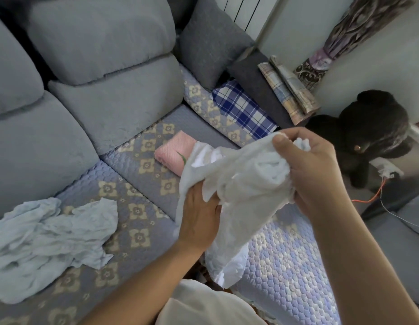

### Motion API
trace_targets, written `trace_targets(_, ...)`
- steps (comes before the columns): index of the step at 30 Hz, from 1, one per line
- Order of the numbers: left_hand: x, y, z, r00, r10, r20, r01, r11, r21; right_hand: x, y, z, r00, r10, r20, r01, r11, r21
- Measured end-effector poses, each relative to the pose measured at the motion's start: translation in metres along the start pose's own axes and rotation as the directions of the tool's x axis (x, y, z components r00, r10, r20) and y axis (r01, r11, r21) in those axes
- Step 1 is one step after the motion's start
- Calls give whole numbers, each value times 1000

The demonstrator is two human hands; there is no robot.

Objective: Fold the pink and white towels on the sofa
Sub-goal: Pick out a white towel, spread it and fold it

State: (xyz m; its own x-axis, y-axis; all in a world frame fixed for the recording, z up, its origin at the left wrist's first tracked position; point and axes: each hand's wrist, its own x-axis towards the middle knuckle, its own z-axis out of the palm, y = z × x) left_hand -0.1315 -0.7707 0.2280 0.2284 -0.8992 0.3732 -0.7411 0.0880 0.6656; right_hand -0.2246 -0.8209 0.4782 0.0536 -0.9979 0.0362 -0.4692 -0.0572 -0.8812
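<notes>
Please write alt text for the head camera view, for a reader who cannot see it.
A person's left hand and right hand hold a bunched white towel above a grey sofa with a quilted floral cover. A folded pink towel lies on the seat behind it, and a crumpled pale blue cloth lies at the left.

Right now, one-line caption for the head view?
Both hands, left hand and right hand, grip a bunched white towel above the sofa; folded pink towel lies behind.

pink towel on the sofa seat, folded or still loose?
Folded. The pink towel lies as a compact rectangle with straight edges on the sofa cover, partly hidden behind the bunched white towel held in both hands.
</notes>
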Motion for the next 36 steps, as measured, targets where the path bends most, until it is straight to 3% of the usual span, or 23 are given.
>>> trace_targets(5, 10, -11, -8, 975, -150, -162, 173, 976, 134, 3, -1, -18, 998, -51, 32, 49, 997, 55)
trace_targets(8, 13, -20, -20, 968, -135, -213, 164, 979, 123, 9, 2, -34, 997, -66, 47, 62, 995, 75)
trace_targets(11, 24, -30, -26, 976, -117, -183, 162, 955, 250, 16, 5, -47, 992, -90, 92, 80, 992, 102)
trace_targets(13, 35, -25, -21, 987, -39, -159, 98, 919, 383, 20, 7, -57, 984, -113, 137, 96, 987, 126)
trace_targets(16, 58, 7, -2, 976, 207, -73, -143, 852, 504, 30, 11, -75, 967, -156, 200, 125, 979, 160)
trace_targets(18, 69, 29, 10, 965, 253, -61, -179, 815, 551, 38, 14, -92, 958, -168, 231, 127, 975, 182)
trace_targets(23, 83, 45, -2, 952, 45, -302, 131, 832, 539, 59, 26, -141, 954, -161, 251, 100, 965, 242)
trace_targets(27, 71, 60, -9, 943, 8, -331, 186, 815, 549, 75, 30, -164, 947, -177, 268, 100, 955, 278)
trace_targets(31, 69, 82, -17, 911, -128, -392, 311, 837, 450, 88, 34, -175, 930, -231, 284, 124, 928, 351)
trace_targets(36, 56, 96, -23, 889, -139, -436, 319, 871, 373, 106, 46, -189, 932, -247, 264, 127, 907, 401)
